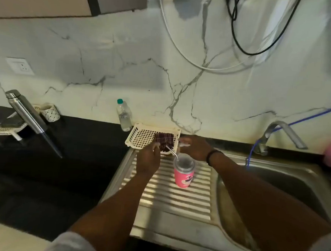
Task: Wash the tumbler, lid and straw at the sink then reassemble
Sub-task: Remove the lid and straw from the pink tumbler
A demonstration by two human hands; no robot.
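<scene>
On the ribbed steel drainboard (176, 198) beside the sink basin (283, 187) stands the tumbler (183, 178), upright, pink with a cartoon print on its side that is too blurred to read. A clear, greyish lid (184, 162) sits on its top, and a thin metal straw (172, 152) with a bend rises out of the lid, leaning up and to the left. Both hands hover just behind the tumbler. The left hand (148, 159) has its fingers curled near the upper end of the straw; whether it actually pinches the straw I cannot tell, since the fingertips blur into the dark checked cloth (164, 141) behind them. The right hand (195, 146), with a dark band on its wrist, reaches over the cream plastic basket (141, 137) edge, its fingers bent around something pale and small that cannot be made out. The cloth lies in the basket, at the drainboard's far end. A tap (282, 134) stands behind the basin, and 1 plastic bottle (124, 115) with a green cap stands against the marble wall. A pink object at the right edge is cut off.
</scene>
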